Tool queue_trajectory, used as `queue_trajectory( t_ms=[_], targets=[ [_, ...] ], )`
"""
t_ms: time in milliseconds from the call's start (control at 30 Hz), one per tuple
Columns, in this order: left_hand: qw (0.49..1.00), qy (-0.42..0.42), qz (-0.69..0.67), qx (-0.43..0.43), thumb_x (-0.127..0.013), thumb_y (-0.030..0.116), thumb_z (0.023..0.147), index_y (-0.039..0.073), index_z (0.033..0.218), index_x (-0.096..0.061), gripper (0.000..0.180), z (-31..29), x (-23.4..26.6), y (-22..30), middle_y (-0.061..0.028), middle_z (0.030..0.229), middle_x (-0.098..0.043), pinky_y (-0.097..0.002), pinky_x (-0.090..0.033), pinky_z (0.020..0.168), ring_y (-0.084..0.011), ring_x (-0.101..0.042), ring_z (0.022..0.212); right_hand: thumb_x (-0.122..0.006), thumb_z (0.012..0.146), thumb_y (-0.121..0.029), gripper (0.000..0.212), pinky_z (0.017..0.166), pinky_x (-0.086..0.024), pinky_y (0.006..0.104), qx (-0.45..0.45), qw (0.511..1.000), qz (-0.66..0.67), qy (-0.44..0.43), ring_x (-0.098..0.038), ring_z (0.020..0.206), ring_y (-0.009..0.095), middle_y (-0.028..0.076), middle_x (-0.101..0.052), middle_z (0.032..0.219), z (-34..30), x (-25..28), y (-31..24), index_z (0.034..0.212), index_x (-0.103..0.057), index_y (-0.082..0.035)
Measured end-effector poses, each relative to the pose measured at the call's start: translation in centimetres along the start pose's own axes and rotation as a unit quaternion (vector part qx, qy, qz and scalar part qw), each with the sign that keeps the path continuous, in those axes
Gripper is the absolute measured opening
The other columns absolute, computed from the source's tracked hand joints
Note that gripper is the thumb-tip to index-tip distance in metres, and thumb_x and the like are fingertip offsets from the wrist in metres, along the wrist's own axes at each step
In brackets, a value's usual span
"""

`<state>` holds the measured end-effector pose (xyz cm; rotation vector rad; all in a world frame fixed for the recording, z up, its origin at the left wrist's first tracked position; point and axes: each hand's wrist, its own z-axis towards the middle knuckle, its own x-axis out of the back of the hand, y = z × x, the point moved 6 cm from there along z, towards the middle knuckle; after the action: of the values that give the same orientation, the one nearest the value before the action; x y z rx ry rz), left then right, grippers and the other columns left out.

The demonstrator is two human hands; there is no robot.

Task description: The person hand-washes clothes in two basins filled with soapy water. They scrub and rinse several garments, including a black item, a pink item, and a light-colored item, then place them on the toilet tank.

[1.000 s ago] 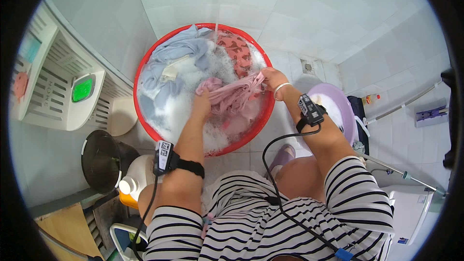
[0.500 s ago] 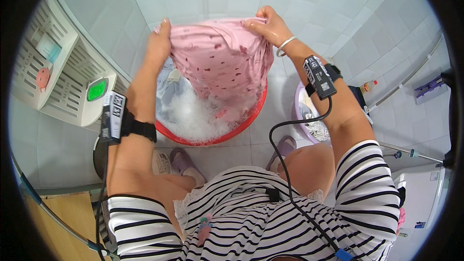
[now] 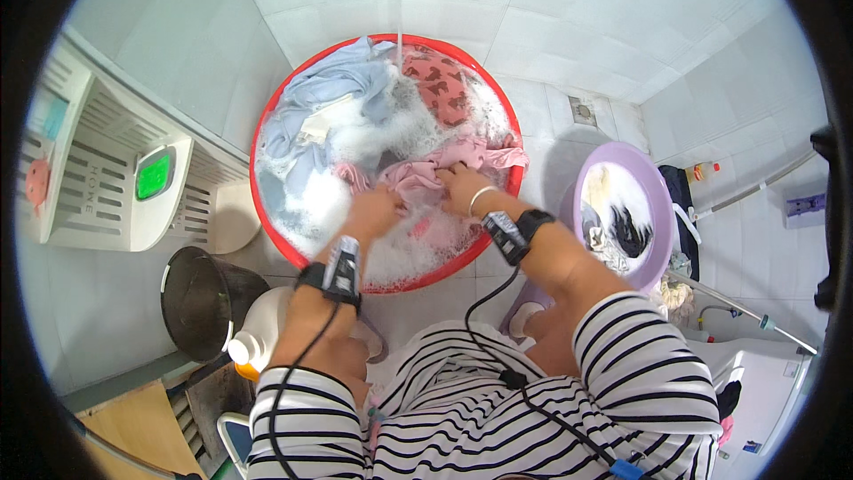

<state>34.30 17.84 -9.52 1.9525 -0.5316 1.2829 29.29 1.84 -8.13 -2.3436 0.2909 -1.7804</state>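
Observation:
A round red basin holds sudsy water and soaking clothes. Along its near part, a wet pink printed garment lies bunched across the foam, one end reaching the right rim. My right hand is closed on its folds. Beside it, my left hand, a little blurred, has curled fingers at the garment's near left edge and appears to grip it. A light blue garment fills the basin's left side. Toward the back lies a reddish cloth with dark prints, partly under suds.
A purple basin with foamy laundry stands at right. At left are a dark bucket, a white jug and a wall shelf bearing a green-screened device. A thin water stream falls behind my hands.
Both hands have come down with the pink garment, from held up and spread above the basin to bunched in the suds. My view has shifted, showing the whole red basin.

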Motion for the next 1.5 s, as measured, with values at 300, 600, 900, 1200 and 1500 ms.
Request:
queue_trajectory(
  t_ms=[300,600,900,1200,1500],
  targets=[
    [0.982,-0.171,0.015,0.081,-0.053,0.016,0.079,0.004,0.087,-0.063,0.018,0.1,-4.8,-1.9,-0.0174,0.089,-0.064,-0.0445,-0.048,0.073,-0.0337,-0.061,0.081,-0.063,0.071,-0.023,0.036,0.079,-0.047,0.0386,-0.011,0.947,-0.079,-0.313,-0.06,0.092,0.03,0.017,-0.063,0.097,3.0,-6.8,3.7,0.101,-0.062,-0.003],
    [0.948,0.168,-0.269,0.02,-0.051,0.04,0.087,0.001,0.078,-0.056,0.041,0.5,19.4,-0.7,-0.0104,0.068,-0.058,-0.0319,-0.044,0.061,-0.0158,-0.055,0.064,-0.06,0.076,-0.027,0.037,0.072,-0.047,0.0356,0.1,0.966,0.225,0.078,-0.06,0.08,0.026,0.016,-0.063,0.087,0.6,17.8,-2.2,0.102,-0.056,-0.002],
    [0.879,0.312,-0.344,-0.11,-0.055,0.031,0.088,0.003,0.091,-0.061,0.029,-3.7,35.0,11.7,-0.0015,0.074,-0.059,-0.0222,-0.043,0.06,-0.0069,-0.052,0.066,-0.065,0.071,-0.017,0.053,0.069,-0.048,0.0298,0.239,0.83,0.421,0.276,-0.058,0.079,0.018,0.011,-0.06,0.091,-6.4,34.7,-10.5,0.118,-0.046,0.0],
    [0.923,0.342,-0.169,-0.057,-0.058,0.03,0.083,0.005,0.102,-0.064,0.032,-2.8,21.1,7.9,-0.0166,0.093,-0.063,-0.033,-0.044,0.079,-0.026,-0.059,0.088,-0.061,0.074,-0.022,0.021,0.071,-0.047,0.0405,-0.001,0.98,0.127,0.153,-0.06,0.078,0.034,0.018,-0.063,0.083,1.2,15.6,-4.4,0.087,-0.062,-0.005],
    [0.756,0.29,-0.534,0.243,-0.059,0.025,0.082,0.001,0.1,-0.062,0.03,-3.7,0.5,-3.1,-0.0115,0.09,-0.065,-0.0291,-0.046,0.078,-0.0195,-0.06,0.084,-0.049,0.084,-0.023,0.032,0.093,-0.039,0.0464,0.172,0.966,-0.102,-0.166,-0.044,0.117,0.036,0.018,-0.046,0.127,1.6,-8.6,-4.4,0.112,-0.058,-0.01]
  ],
)
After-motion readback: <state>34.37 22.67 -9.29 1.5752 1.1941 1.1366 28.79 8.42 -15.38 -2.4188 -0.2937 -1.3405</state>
